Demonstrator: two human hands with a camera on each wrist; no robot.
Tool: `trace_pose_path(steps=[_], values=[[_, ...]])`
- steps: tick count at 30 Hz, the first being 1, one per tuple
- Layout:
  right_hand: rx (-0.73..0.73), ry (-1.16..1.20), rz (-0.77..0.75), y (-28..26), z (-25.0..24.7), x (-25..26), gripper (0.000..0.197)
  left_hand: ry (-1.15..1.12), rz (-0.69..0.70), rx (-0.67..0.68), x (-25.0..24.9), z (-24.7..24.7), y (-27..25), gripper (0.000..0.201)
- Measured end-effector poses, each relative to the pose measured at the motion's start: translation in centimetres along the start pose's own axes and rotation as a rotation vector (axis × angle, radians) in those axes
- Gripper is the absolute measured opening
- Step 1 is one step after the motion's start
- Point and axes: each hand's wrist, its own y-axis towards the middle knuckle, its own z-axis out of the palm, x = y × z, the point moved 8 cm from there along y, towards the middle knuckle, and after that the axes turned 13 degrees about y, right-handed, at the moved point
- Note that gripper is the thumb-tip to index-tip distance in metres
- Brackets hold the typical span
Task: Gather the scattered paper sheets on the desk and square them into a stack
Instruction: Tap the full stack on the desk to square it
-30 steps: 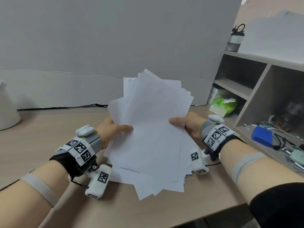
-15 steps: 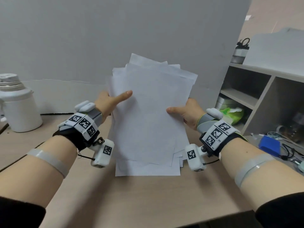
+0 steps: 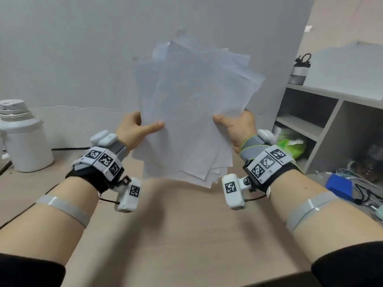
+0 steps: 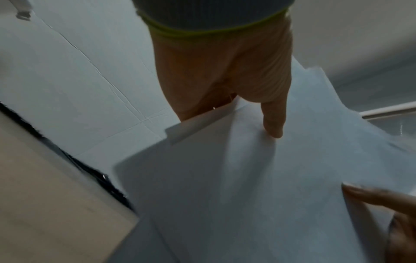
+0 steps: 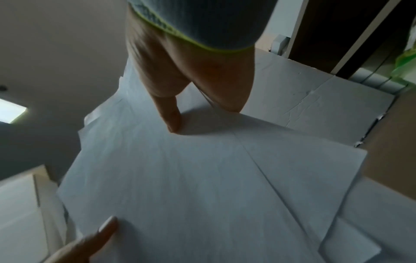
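Note:
A bundle of white paper sheets (image 3: 192, 112) hangs upright in the air above the wooden desk (image 3: 176, 224). The sheets are fanned unevenly, and corners stick out at the top and the bottom. My left hand (image 3: 145, 129) pinches the bundle's left edge, thumb on the front and fingers hidden behind. My right hand (image 3: 224, 122) pinches the right edge the same way. The left wrist view shows the sheets (image 4: 247, 178) under my left thumb (image 4: 273, 124). In the right wrist view the sheets (image 5: 191, 178) lie under my right thumb (image 5: 172, 121).
A white thermos jug (image 3: 22, 137) stands at the desk's far left. A grey board (image 3: 83, 59) backs the desk. An open shelf unit (image 3: 331, 112) on the right holds a green packet (image 3: 290, 146), a blue object (image 3: 339, 186) and cables.
The sheets went from leaning fanned on the desk, to upright with the bottom edge on it, to lifted off it. Both hands rose with them.

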Motion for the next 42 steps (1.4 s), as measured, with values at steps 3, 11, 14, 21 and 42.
trace_pose_path(steps=[3,11,14,21,42], values=[[0.044,-0.069,-0.002,-0.5,0.2,-1.3,0.027,0.128,-0.013,-0.016,1.8,0.6,-0.2,0.063],[0.105,-0.204,0.034,-1.0,-0.2,-2.1,0.035,-0.029,0.123,-0.054,1.8,3.1,-1.1,0.082],[0.081,-0.261,-0.002,-1.1,-0.4,-1.3,0.034,0.093,0.138,-0.111,0.9,3.1,-0.8,0.075],[0.005,-0.341,-0.134,-1.0,0.6,0.6,0.037,0.415,0.123,-0.296,-2.0,3.9,-1.4,0.046],[-0.068,-0.286,0.013,-0.9,-1.5,-1.8,0.057,0.064,0.178,-0.059,-0.2,5.0,-0.8,0.060]])
